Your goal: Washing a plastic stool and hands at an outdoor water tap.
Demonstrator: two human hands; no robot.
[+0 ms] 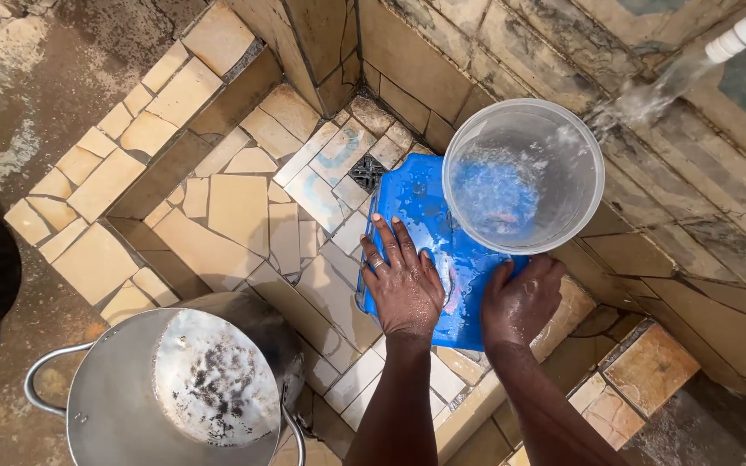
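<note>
Broken tan tile mosaic floor (235,216) of a sunken wash basin, small metal drain grate (367,171) in the far corner, cracked tiled walls (477,60) behind, worn concrete ground (36,78) at left, daylight.

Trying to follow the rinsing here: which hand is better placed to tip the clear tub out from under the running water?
Probably the right hand: it sits at the rim of the clear tub. The left hand lies flat on the blue board, steadying it.
</note>
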